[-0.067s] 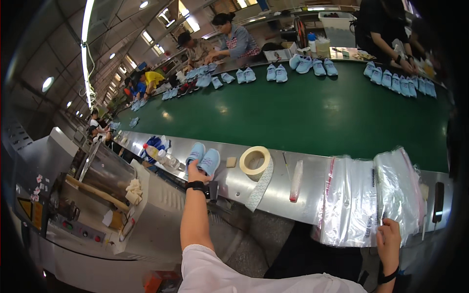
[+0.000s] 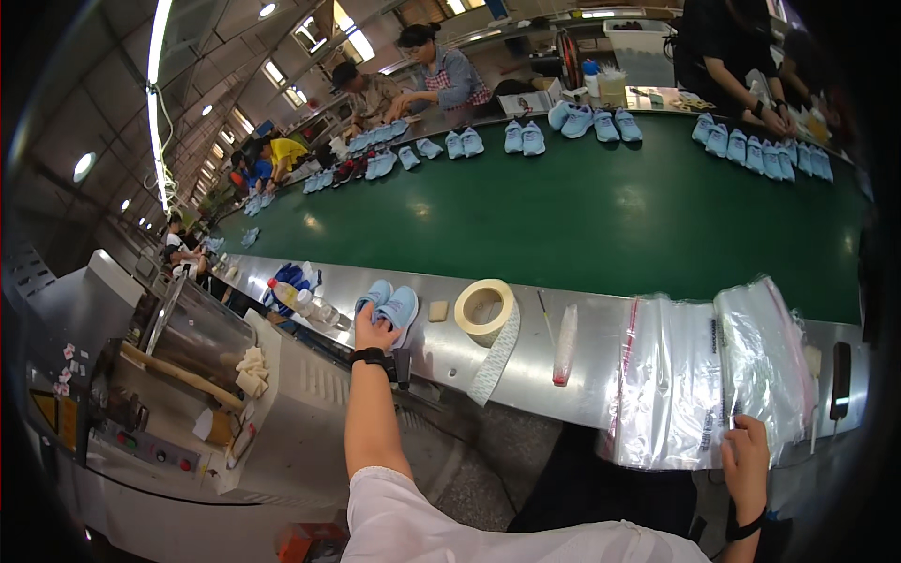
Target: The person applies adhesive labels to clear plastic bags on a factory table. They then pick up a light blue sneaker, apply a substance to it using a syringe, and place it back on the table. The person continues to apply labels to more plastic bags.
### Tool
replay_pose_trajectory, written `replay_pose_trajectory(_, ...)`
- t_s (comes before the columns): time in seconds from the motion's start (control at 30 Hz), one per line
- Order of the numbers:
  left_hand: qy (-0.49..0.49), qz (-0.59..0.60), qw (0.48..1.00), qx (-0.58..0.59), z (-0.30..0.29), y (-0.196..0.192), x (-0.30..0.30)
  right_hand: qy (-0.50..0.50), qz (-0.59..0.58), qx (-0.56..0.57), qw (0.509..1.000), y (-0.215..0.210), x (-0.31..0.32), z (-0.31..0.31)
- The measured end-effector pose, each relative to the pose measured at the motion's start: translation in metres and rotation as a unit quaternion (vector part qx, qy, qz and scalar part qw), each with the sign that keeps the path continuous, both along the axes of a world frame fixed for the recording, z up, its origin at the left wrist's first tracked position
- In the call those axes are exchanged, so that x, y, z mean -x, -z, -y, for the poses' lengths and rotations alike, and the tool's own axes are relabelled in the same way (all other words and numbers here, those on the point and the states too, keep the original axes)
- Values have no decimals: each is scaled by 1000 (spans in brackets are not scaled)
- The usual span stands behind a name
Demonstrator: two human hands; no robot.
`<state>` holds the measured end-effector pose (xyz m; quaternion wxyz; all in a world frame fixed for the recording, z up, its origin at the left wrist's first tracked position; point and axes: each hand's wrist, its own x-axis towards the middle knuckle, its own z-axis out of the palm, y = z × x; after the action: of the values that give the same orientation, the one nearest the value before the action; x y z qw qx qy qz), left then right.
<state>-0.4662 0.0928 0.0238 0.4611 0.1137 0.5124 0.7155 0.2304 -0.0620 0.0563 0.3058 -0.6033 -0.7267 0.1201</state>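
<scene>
The head view is looking down along a brushed-metal ledge (image 2: 657, 314) that is running beside a long green conveyor belt (image 2: 582, 216). The left hand (image 2: 374, 331) is reaching out to the near edge of this ledge and gripping a pair of small light-blue fabric shoes (image 2: 389, 302), its fingers closing around their heels while the toes are pointing toward the belt. A black wristband (image 2: 368, 356) is sitting on that wrist. The right hand (image 2: 746, 464) is resting at the ledge's front edge toward its right end, fingers curling onto the lower rim of a stack of clear plastic bags (image 2: 713, 375), which is hanging partly over that edge; I cannot tell whether it is pinching a bag or only touching it.

Just right of the shoes, a small tan block (image 2: 437, 311) is lying on the ledge, and beside it a roll of cream-coloured tape (image 2: 483, 307) is trailing a loose strip (image 2: 496, 357) over the front edge. A slim clear tube with a red tip (image 2: 564, 344) is lying between the tape and the bags. Left of the shoes, a clear plastic bottle (image 2: 302, 301) is lying on its side. Along the belt's far edge, rows of light-blue shoes (image 2: 582, 120) are standing in pairs, with other people working behind them. To the lower left, a grey metal machine (image 2: 188, 357) is standing.
</scene>
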Motion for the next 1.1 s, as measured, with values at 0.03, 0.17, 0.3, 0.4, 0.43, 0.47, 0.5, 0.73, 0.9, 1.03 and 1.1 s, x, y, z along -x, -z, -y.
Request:
replay_pose_trajectory(0.03,-2,-13,1000,5,-2,3,-2,4,8,5,1000,-1,3,0)
replay_pose_trajectory(0.17,42,-331,942,30,14,5,-28,5,22,3,1000,-3,7,5)
replay_pose_trajectory(0.3,-21,-421,905,56,58,-3,-105,-8,55,27,998,-8,14,2)
replay_pose_trajectory(0.4,105,-252,955,119,109,26,-165,-14,42,-7,999,-11,18,0)
replay_pose_trajectory(0.43,103,-214,959,152,121,40,-182,-33,35,-16,999,-12,21,-3)
replay_pose_trajectory(0.47,102,-177,962,184,129,59,-195,-48,28,-25,998,-13,25,-7)
replay_pose_trajectory(0.5,115,-202,965,123,137,89,-203,-63,19,-32,997,-13,31,-8)
replay_pose_trajectory(0.73,228,-420,873,97,126,145,-219,-196,5,-15,981,-13,78,-10)
replay_pose_trajectory(0.9,152,-403,903,13,122,140,-208,-240,-6,-1,971,2,90,-6)
replay_pose_trajectory(1.03,297,-279,910,79,141,98,-245,-266,-42,48,962,8,95,-4)
replay_pose_trajectory(1.1,309,-139,936,97,153,82,-267,-281,-74,92,952,11,102,-5)
